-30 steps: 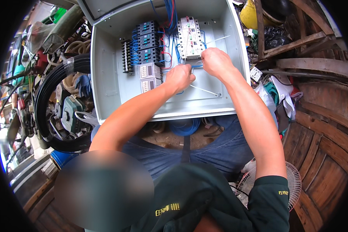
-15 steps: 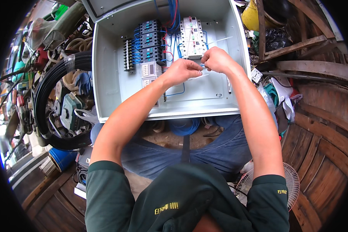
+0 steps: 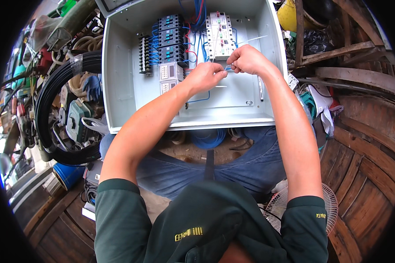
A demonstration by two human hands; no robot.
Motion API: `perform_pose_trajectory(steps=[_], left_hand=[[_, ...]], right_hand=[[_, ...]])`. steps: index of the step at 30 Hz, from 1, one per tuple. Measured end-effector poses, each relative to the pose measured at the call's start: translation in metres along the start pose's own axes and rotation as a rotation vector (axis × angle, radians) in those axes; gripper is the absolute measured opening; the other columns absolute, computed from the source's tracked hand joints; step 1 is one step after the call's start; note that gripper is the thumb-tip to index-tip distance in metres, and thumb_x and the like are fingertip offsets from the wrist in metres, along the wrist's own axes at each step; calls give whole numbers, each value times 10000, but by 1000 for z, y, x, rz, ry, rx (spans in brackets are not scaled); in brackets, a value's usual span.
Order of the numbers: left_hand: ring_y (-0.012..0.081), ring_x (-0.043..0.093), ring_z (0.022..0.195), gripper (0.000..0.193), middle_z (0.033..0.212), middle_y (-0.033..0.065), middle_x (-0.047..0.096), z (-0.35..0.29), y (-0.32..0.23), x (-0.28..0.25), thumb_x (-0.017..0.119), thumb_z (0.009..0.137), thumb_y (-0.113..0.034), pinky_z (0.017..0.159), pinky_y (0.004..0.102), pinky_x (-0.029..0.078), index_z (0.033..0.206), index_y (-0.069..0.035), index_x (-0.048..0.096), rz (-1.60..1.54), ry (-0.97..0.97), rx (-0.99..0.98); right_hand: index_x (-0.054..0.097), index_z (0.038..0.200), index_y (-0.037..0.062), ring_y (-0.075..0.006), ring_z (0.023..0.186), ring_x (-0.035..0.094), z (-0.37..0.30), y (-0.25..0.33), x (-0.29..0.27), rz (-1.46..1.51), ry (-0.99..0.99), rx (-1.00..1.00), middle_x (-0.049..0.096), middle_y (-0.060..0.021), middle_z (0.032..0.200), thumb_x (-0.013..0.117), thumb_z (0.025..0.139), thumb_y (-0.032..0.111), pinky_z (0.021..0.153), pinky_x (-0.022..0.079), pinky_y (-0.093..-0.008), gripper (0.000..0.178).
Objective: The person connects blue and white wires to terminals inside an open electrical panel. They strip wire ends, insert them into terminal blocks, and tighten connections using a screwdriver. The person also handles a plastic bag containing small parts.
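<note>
Inside a grey metal electrical enclosure [image 3: 193, 125], my two hands meet just below a column of white breakers [image 3: 219, 35]. Thumb and fingers of my left hand [image 3: 205, 76] pinch together, as do those of my right hand [image 3: 248, 60]. Between them shows a small pale piece that looks like part of a cable tie, close to some blue wire. A thin white strip, like a cable tie [image 3: 255, 40], sticks out past my right hand. My fingers hide most of what they grip. Left of the hands stand black contactors [image 3: 171, 37], a black terminal strip [image 3: 145, 55] and white timer-like modules [image 3: 169, 72].
A pen [image 3: 261, 89] lies at the enclosure's right wall. Blue wires [image 3: 199, 13] run down from its far side. Outside are a large black cable coil [image 3: 44, 109], a blue wire coil [image 3: 208, 139], a fan guard [image 3: 331, 201] and a yellow bucket [image 3: 287, 17].
Both hands have shifted slightly up in the view and drawn closer together, still pinching. The white strip beyond my right hand tilts more steeply. The enclosure appears a little higher.
</note>
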State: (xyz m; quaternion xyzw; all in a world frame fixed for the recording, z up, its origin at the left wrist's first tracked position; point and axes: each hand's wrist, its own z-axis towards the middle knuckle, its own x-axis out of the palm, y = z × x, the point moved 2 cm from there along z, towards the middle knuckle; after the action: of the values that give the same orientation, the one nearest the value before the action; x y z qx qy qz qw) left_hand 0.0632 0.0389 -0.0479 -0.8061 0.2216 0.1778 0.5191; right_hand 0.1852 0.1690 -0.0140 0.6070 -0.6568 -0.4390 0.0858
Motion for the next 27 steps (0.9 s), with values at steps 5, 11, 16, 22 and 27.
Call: perform_pose_trajectory(steps=[5,11,16,22,27], left_hand=[[182,619,737,293,813,127,687,1,0,2,604,950,-282,711,336,498,1010,-13,705,11,-8,32],[188,615,736,280,811,128,681,1,-3,3,603,950,-271,713,334,496,1005,-16,702,17,-8,29],[192,617,747,277,819,129,680,1,-2,3,604,950,-266,718,336,496,1007,-13,700,22,-13,43],[203,623,767,275,847,138,683,2,-2,4,601,951,-264,729,340,496,1011,-14,697,34,1,36],[204,616,762,275,839,134,677,2,-2,4,594,954,-265,732,342,495,1006,-14,696,58,-6,46]], right_hand=[[710,1025,-48,-153,718,676,0,-1,3,-40,8,-30,711,-115,832,579,851,-21,646,537,-293,219],[711,1033,-52,-166,729,683,0,-1,5,-71,21,-44,718,-128,855,579,853,-15,683,546,-308,226],[711,1042,-50,-170,736,689,-2,2,6,-93,16,-41,720,-139,864,578,853,-13,691,548,-309,234],[714,1040,-44,-179,743,695,-1,0,7,-146,-5,-57,721,-147,864,580,846,-16,695,549,-316,237],[718,1027,-40,-180,743,694,0,0,7,-157,-19,-44,722,-144,862,582,842,-17,698,549,-318,231]])
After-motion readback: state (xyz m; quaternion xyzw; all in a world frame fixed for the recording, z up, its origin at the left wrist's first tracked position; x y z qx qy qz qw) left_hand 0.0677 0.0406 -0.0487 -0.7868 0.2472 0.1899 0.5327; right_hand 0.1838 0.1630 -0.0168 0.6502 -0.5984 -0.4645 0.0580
